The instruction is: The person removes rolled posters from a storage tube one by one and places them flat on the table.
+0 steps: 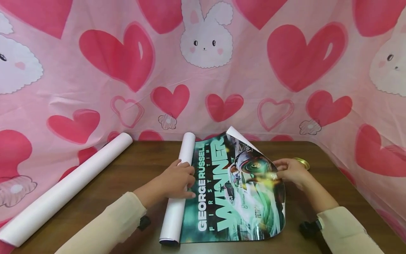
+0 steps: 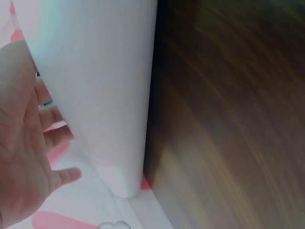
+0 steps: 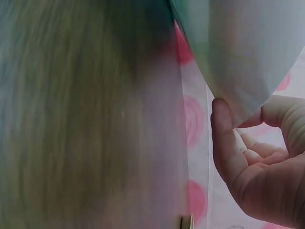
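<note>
A glossy poster (image 1: 234, 197) with a racing car and large lettering lies partly unrolled on the table. Its left part is still a white roll (image 1: 172, 218). My left hand (image 1: 176, 180) rests across this roll, fingers over its right side; in the left wrist view the fingers reach past the white roll (image 2: 95, 86). At the poster's right side, my right hand (image 1: 293, 171) pinches the edge between thumb and finger. The right wrist view shows the pale back of the poster (image 3: 252, 62) tapering into the pinch of the right hand (image 3: 267, 171).
Another white paper roll (image 1: 69, 187) lies slantwise along the table's left side. Behind the right hand sits a shiny yellow ring-shaped object (image 1: 302, 163). A pink cloth (image 1: 247, 77) with hearts and rabbits hangs behind the brown table (image 1: 136, 169).
</note>
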{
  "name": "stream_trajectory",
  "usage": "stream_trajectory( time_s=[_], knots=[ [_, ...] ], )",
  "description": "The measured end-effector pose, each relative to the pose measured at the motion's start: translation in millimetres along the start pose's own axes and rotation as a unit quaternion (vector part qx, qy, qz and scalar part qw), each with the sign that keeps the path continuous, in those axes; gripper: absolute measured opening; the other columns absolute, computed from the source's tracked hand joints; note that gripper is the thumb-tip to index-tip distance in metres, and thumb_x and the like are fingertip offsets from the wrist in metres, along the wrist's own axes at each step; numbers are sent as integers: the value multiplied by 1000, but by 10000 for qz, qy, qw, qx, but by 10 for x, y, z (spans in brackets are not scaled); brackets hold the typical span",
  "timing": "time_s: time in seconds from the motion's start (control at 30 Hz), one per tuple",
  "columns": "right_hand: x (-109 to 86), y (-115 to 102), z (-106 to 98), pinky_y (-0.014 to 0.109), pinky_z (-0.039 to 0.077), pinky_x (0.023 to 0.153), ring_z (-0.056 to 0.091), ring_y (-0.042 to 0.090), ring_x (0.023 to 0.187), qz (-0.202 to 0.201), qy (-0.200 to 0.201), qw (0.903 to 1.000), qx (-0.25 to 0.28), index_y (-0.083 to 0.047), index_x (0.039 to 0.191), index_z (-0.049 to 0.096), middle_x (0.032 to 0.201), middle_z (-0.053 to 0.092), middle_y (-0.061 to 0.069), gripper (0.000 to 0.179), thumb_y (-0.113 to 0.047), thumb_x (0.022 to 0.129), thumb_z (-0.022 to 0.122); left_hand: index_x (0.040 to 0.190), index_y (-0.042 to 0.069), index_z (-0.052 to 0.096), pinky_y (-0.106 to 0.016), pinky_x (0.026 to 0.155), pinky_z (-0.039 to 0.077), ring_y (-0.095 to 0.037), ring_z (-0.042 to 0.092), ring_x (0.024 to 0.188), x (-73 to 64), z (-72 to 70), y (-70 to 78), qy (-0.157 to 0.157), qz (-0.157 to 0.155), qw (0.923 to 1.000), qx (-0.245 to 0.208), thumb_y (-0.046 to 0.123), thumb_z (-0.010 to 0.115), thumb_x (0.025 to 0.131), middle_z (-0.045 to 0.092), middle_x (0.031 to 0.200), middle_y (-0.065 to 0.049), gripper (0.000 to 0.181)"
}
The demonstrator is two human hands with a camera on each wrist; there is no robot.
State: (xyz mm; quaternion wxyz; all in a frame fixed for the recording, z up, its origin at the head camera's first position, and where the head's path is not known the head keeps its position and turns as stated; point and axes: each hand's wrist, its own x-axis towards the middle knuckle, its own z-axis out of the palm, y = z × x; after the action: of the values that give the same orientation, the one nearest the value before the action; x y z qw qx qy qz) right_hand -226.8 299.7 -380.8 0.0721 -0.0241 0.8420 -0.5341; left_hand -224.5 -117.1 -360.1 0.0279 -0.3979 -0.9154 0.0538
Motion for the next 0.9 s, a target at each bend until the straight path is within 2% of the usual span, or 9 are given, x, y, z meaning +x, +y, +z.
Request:
stream_trajectory(
  time_s=[0.13,0.3,0.43,0.57,0.63,0.73,0.8,0.9],
  knots=[
    [-41,42,-105,29,55,63,61,15,70,-60,53,9999,-65,21,125,46,85,66,9,51,5,81,66,82,23,68,-62,109,23,-20,53,114,-113,-41,-81,-9,-87,9998,-205,45,79,74,66,107,3,26],
    [-78,110,-193,30,55,62,61,14,71,-129,186,9995,-230,21,119,48,85,66,10,46,2,82,69,96,25,77,-62,104,30,-22,51,104,-206,-44,-205,41,-146,9999,17,49,76,77,61,101,1,31],
    [-110,131,-233,30,53,60,58,14,70,-113,305,9989,-323,17,111,49,84,64,9,37,3,82,66,92,24,75,-55,97,36,-22,49,100,-261,-25,-312,36,-443,9990,46,57,76,72,58,100,1,38],
    [-136,144,-274,26,48,55,53,12,63,-129,430,9983,-366,13,101,48,77,58,5,28,7,78,64,86,24,65,-52,93,40,-21,51,100,-313,-8,-414,96,-752,9971,0,51,81,68,61,102,3,36],
    [-141,171,-308,25,46,52,49,11,60,-208,456,9981,-360,11,96,48,72,53,2,24,8,77,63,89,24,65,-52,93,41,-22,53,102,-345,-15,-457,88,-893,9959,-51,45,81,69,63,106,2,33],
    [-147,232,-372,24,43,49,47,10,58,-493,499,9970,-316,7,88,49,67,49,1,19,10,75,63,103,21,73,-55,93,42,-29,53,108,-402,-34,-511,-32,-1046,9944,-144,36,77,74,63,117,-5,33],
    [-154,273,-413,24,43,49,47,10,58,-613,524,9961,-354,5,84,50,67,49,0,18,10,75,64,111,24,75,-56,92,42,-33,51,114,-446,-41,-542,-134,-1141,9932,-194,33,74,78,60,124,-10,34],
    [-181,303,-444,24,45,51,49,10,61,-712,581,9946,-480,5,83,50,71,54,1,18,11,75,65,110,24,76,-57,89,43,-35,52,114,-506,-25,-580,-100,-1305,9909,-302,37,73,80,60,124,-13,33]
  ],
)
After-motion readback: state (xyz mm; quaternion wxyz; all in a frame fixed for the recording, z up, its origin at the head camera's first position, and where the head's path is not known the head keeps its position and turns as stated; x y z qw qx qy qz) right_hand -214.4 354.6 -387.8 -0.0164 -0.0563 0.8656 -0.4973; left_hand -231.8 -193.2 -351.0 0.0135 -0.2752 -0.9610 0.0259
